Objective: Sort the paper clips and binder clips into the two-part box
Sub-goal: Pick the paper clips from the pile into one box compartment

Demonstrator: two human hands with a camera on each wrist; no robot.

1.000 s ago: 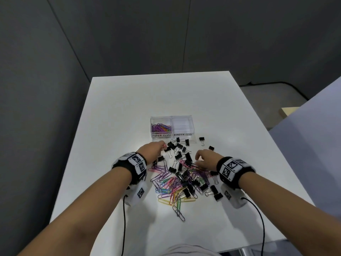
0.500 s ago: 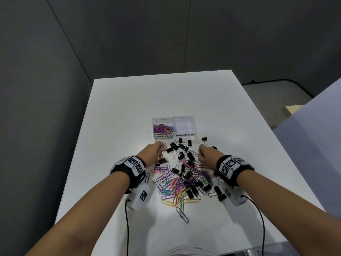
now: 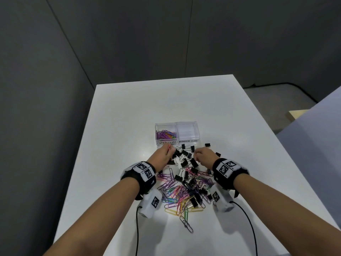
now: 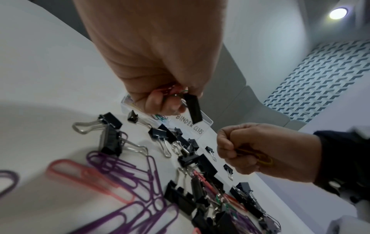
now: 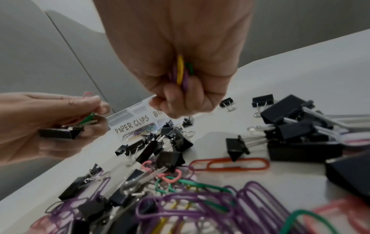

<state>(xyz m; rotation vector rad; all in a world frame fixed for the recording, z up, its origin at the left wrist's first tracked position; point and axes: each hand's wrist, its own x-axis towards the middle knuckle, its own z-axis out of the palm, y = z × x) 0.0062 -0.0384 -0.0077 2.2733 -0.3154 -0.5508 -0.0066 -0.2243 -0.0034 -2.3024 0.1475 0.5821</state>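
While both hands hang just short of the clear two-part box (image 3: 176, 133), each carries a load. Left hand (image 3: 162, 156): fingers curled round a mixed catch, namely a black binder clip (image 4: 193, 109) dangling by its wire handle plus pink and green paper clips (image 5: 88, 118). Right hand (image 3: 203, 157): fist clenched on a bunch of yellow, purple and green paper clips (image 5: 181, 71). Box sits on the white table (image 3: 129, 117) just beyond the pile; left compartment, labelled PAPER CLIPS (image 5: 132, 125), holds coloured clips; right one, labelled BINDER CLIPS (image 4: 190, 126), looks bare from the head view. Main heap of loose clips (image 3: 184, 189) lies between the wrists, well tangled. Risks, as I judge them: the left hand's mixed grab is the chief one, since one release over either compartment puts something in the wrong half. The binder clip hangs loosely and may drop early, short of the box. The right hand is nearer the binder side, so a straight drop would mis-sort its paper clips. Interlinked paper clips may drag extras along. A light plastic box could slide if knuckles nudge its front wall.
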